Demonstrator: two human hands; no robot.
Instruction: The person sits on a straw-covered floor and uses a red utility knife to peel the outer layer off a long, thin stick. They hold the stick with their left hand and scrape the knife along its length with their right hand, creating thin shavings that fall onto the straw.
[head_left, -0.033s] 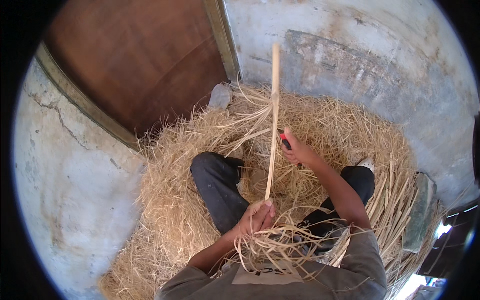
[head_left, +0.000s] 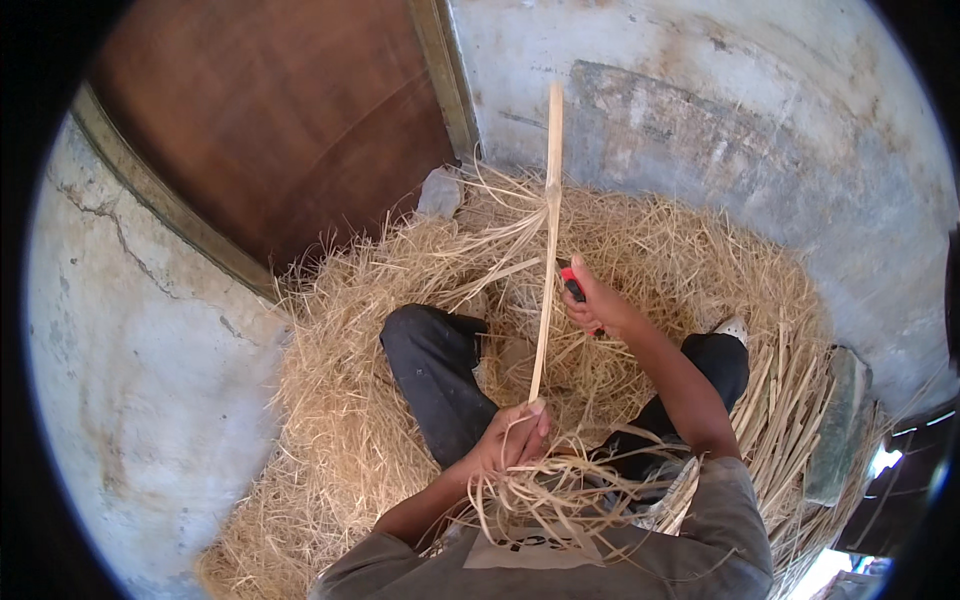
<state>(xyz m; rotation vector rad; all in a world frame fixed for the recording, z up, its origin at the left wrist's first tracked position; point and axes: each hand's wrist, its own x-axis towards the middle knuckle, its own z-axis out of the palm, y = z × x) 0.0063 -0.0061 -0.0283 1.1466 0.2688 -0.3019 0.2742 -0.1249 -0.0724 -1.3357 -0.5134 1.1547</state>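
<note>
My left hand is closed around the lower end of a long pale bamboo strip, just in front of my chest. From there the strip runs away from me, tilted slightly right, with a node partway up. Thin slivers peel off its left side near that node. To the right of the strip, my right hand grips a knife with a red and black handle. Its blade is mostly hidden, close against the strip. Curly loose shavings lie over my lap beside the left hand.
A thick heap of shavings surrounds my crossed legs. Several cut bamboo strips lie at the right, beside a greenish stone slab. A worn wall and a brown door panel stand beyond the heap.
The strip's far end has shifted slightly to the right. My right hand has turned a little, so more of the knife handle shows. The left hand stays in place.
</note>
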